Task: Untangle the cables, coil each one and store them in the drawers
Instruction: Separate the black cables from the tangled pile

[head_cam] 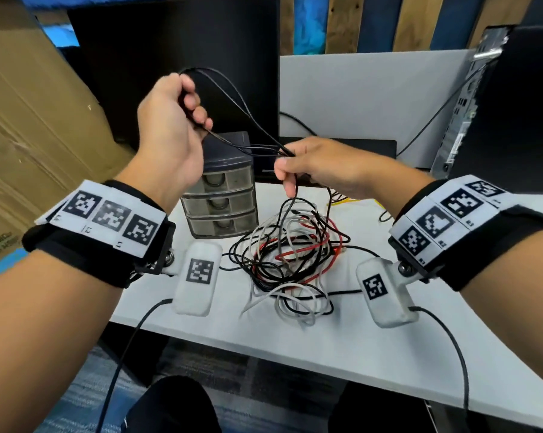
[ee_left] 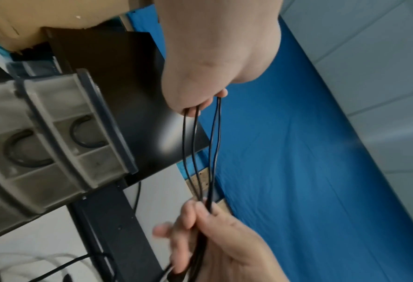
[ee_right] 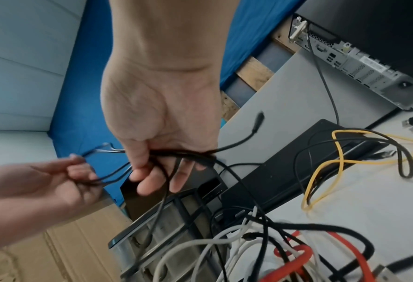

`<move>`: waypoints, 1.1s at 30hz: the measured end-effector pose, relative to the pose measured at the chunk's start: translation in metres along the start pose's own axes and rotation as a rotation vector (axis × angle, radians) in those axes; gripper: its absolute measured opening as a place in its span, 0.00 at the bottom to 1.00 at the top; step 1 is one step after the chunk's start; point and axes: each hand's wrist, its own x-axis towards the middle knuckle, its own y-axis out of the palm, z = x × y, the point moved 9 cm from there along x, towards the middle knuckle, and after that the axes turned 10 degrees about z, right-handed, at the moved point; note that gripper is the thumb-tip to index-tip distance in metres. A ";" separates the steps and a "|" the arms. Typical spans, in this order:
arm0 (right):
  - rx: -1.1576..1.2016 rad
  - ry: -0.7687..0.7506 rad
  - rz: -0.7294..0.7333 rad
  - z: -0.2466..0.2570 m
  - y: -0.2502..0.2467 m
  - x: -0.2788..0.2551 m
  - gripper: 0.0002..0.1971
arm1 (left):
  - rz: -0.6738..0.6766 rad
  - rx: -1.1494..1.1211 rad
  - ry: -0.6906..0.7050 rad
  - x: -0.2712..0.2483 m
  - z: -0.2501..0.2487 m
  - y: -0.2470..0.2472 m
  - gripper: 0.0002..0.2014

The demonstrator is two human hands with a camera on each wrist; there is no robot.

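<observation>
A thin black cable (head_cam: 242, 110) hangs in several loops between my two hands above the desk. My left hand (head_cam: 182, 120) is raised and curled round one end of the loops. My right hand (head_cam: 298, 164) pinches the other end, and a strand drops from it into the tangle. In the left wrist view the black strands (ee_left: 200, 148) run from my left fingers down to my right hand (ee_left: 208, 234). The tangle of black, white and red cables (head_cam: 292, 257) lies on the white desk (head_cam: 373, 354). A small grey three-drawer unit (head_cam: 223, 198) stands behind it, drawers closed.
A yellow cable (ee_right: 321, 167) and a black flat device (ee_right: 285, 171) lie at the back right. A computer case (head_cam: 482, 104) stands at the right, a dark monitor (head_cam: 170, 57) behind the drawers, cardboard boxes (head_cam: 29, 135) at the left.
</observation>
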 end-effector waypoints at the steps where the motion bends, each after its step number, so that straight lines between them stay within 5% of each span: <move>1: -0.008 0.003 -0.073 -0.003 -0.008 0.000 0.12 | -0.034 0.032 -0.044 -0.003 0.011 -0.005 0.14; 6: -0.056 -0.111 -0.543 0.006 -0.070 -0.014 0.09 | 0.075 0.305 -0.364 -0.024 0.078 -0.002 0.20; 10: -0.057 -0.114 -0.833 -0.001 -0.117 -0.030 0.12 | 0.415 0.611 -0.514 -0.054 0.121 0.030 0.20; 13: -0.253 -0.030 -0.956 -0.005 -0.141 -0.046 0.15 | 0.763 0.907 -0.595 -0.079 0.155 0.048 0.20; 16: -0.447 0.058 -0.970 -0.024 -0.155 -0.053 0.14 | 0.877 1.129 -0.659 -0.090 0.175 0.039 0.24; 19: -0.632 0.389 -0.717 -0.084 -0.149 -0.037 0.18 | 0.860 1.232 -0.700 -0.088 0.181 0.022 0.21; 22: -0.773 0.800 -0.151 -0.157 -0.101 -0.029 0.26 | 0.929 1.381 -0.712 -0.087 0.184 0.014 0.22; 24: -0.821 0.866 0.111 -0.180 -0.066 -0.031 0.29 | 0.950 1.424 -0.699 -0.086 0.182 0.015 0.23; 33: -0.820 0.901 0.321 -0.194 -0.025 -0.028 0.24 | 0.958 1.266 -0.693 -0.073 0.185 0.009 0.16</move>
